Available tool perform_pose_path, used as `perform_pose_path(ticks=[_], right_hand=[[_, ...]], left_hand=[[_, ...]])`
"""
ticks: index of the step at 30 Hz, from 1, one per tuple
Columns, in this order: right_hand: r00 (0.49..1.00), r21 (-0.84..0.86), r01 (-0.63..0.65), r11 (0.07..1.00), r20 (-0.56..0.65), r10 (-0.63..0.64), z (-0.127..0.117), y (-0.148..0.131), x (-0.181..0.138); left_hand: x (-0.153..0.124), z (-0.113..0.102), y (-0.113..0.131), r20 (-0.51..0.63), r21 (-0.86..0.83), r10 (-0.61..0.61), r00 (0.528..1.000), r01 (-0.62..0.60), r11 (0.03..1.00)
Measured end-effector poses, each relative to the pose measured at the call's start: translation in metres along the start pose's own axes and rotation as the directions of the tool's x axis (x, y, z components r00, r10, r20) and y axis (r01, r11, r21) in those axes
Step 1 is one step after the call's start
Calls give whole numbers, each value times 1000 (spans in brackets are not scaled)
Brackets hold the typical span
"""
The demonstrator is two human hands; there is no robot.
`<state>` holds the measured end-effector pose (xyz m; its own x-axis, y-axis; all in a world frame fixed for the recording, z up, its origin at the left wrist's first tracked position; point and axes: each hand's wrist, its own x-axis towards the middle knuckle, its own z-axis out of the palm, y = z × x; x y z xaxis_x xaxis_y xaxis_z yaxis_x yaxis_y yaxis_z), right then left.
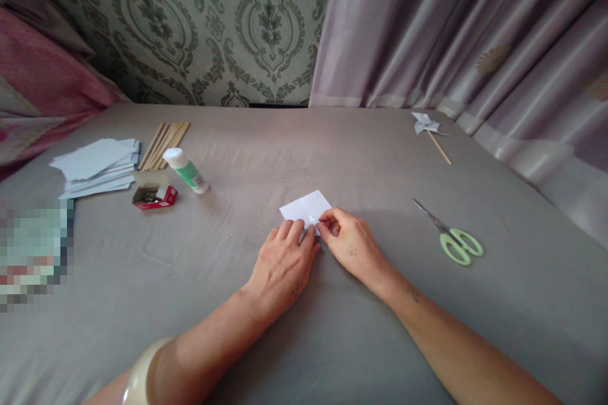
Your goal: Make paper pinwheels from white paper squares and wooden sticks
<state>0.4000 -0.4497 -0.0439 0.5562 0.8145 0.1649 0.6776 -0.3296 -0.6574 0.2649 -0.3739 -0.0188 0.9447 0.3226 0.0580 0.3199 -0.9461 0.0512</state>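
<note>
A small white sheet of paper (306,205) lies on the grey cloth in front of me. My left hand (280,261) holds it down, its fingers bent and close together along the paper's near edge. Thumb and forefinger of my right hand (355,242) pinch the near right corner, where a small piece of the paper stands up in a fold. My two hands nearly meet there, and the fingers hide part of the near edge. To the right of my right hand rest scissors (449,234) with light green handles.
On the left are a stack of white paper (99,164), several wooden sticks (164,144), a glue stick (187,171) and an open red box (156,196) of small metal pieces. A paper pinwheel (427,124) on a stick lies far right. Curtains (403,25) hang behind.
</note>
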Motion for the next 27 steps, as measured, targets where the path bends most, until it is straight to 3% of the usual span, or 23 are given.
perform_pose_path(ticks=[17,27], right_hand=[[988,-39,128,991,91,-124,-4,-3,1],[984,-116,143,983,127,-129,-5,-6,-1]], left_hand=[[0,2,0,-17,-26,-15,1000,14,1000],[-1,2,1,-3,-17,-17,1000,17,1000]])
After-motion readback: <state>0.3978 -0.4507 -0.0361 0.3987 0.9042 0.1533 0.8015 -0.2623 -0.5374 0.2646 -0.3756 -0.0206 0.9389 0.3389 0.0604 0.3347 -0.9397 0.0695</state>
